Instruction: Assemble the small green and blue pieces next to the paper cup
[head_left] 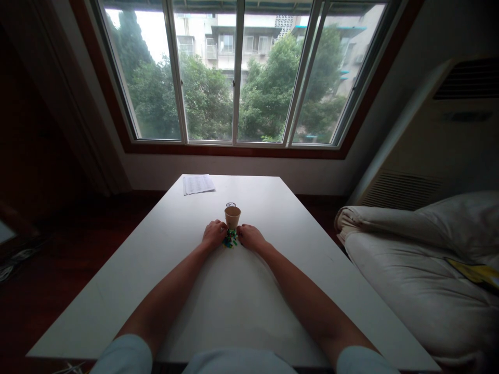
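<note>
Flanking a tapered paper cup [233, 218] are curled hands [214, 233] [250, 237].

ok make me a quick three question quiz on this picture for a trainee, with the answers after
1. True or false: the cup is lying on its side.
2. Where are the papers? a) inside the cup b) near the far left corner of the table c) on the floor
3. What lies on the table between the left hand and the right hand?

Key:
1. False; the cup stands upright.
2. b
3. Small coloured pieces, some of them green.
</note>
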{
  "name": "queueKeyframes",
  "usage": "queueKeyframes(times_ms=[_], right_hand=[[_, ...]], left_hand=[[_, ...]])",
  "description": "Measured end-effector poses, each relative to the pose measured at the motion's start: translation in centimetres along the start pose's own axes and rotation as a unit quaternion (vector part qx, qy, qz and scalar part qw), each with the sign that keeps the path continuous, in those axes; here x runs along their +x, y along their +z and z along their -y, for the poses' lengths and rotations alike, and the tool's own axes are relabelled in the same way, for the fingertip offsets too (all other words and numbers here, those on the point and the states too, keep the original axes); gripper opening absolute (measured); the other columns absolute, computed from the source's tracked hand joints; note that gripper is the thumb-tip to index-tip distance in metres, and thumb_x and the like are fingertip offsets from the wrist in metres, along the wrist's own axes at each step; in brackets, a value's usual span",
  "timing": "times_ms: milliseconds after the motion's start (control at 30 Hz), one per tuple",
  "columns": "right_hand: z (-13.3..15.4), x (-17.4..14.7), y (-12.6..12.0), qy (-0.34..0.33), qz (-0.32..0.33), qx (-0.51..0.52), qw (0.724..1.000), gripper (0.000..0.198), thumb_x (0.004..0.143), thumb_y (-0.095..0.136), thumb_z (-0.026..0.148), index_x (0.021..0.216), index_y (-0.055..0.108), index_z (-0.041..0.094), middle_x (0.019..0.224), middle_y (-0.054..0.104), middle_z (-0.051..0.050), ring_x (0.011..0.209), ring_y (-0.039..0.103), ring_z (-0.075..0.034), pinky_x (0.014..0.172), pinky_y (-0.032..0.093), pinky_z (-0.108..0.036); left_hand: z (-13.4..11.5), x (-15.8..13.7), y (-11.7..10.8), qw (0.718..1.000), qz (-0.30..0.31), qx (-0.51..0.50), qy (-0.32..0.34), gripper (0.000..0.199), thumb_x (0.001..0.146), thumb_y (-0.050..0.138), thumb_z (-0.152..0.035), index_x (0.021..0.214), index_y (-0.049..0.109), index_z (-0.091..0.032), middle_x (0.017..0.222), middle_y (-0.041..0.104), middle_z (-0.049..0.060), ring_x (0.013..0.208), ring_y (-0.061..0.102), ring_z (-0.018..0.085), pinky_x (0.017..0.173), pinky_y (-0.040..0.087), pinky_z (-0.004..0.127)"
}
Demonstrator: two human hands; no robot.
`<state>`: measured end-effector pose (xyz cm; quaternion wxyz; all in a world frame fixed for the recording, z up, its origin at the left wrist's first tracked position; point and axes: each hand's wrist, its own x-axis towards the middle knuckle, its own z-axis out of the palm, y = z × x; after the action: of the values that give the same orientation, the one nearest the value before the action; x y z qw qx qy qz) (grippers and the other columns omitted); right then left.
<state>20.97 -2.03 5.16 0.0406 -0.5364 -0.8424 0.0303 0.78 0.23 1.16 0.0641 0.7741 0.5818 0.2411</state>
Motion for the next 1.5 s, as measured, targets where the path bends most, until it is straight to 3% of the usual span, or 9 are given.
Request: queueKeyframes(times_ms=[333, 733, 1067, 1500], right_hand=[[-0.1, -0.1, 0.0, -0.001, -0.005, 0.003, 1.0, 0.023, 0.098, 0.048, 0.026, 0.109, 0.068, 0.021, 0.108, 0.068, -0.009, 0.097, 0.063, -0.021, 0.075, 0.039, -0.026], [-1.3, 0.0, -0.5, 0.013, 0.047, 0.005, 0.999, 0.029, 0.091, 0.06, 0.047, 0.108, 0.067, 0.025, 0.105, 0.072, -0.007, 0.095, 0.066, -0.022, 0.069, 0.038, -0.026], [-0.9, 0.1, -0.3, -0.021, 0.061, 0.018, 0.998, 0.02, 0.086, 0.065, 0.031, 0.104, 0.069, 0.024, 0.103, 0.073, -0.005, 0.092, 0.066, -0.02, 0.068, 0.037, -0.024], [-0.7, 0.1, -0.3, -0.016, 0.048, 0.012, 0.999, 0.019, 0.087, 0.062, 0.027, 0.104, 0.069, 0.024, 0.101, 0.072, -0.005, 0.09, 0.066, -0.02, 0.068, 0.037, -0.024]], left_hand=[[-0.2, -0.1, 0.0, 1.0, 0.0, 0.001, -0.008, 0.023, 0.089, 0.057, -0.028, 0.102, 0.076, -0.023, 0.109, 0.069, 0.007, 0.103, 0.059, 0.021, 0.089, 0.043, 0.031], [-0.1, 0.0, 0.0, 1.0, -0.003, 0.0, -0.006, 0.023, 0.089, 0.057, -0.028, 0.101, 0.076, -0.024, 0.11, 0.069, 0.007, 0.103, 0.059, 0.021, 0.088, 0.043, 0.03], [0.1, 0.0, 0.1, 1.0, -0.001, 0.003, -0.004, 0.024, 0.09, 0.056, -0.03, 0.102, 0.075, -0.024, 0.11, 0.069, 0.007, 0.102, 0.059, 0.021, 0.087, 0.042, 0.03], [-0.4, -0.1, -0.5, 1.0, 0.011, 0.002, -0.011, 0.024, 0.09, 0.056, -0.029, 0.103, 0.076, -0.023, 0.112, 0.069, 0.008, 0.103, 0.059, 0.022, 0.089, 0.043, 0.031]])
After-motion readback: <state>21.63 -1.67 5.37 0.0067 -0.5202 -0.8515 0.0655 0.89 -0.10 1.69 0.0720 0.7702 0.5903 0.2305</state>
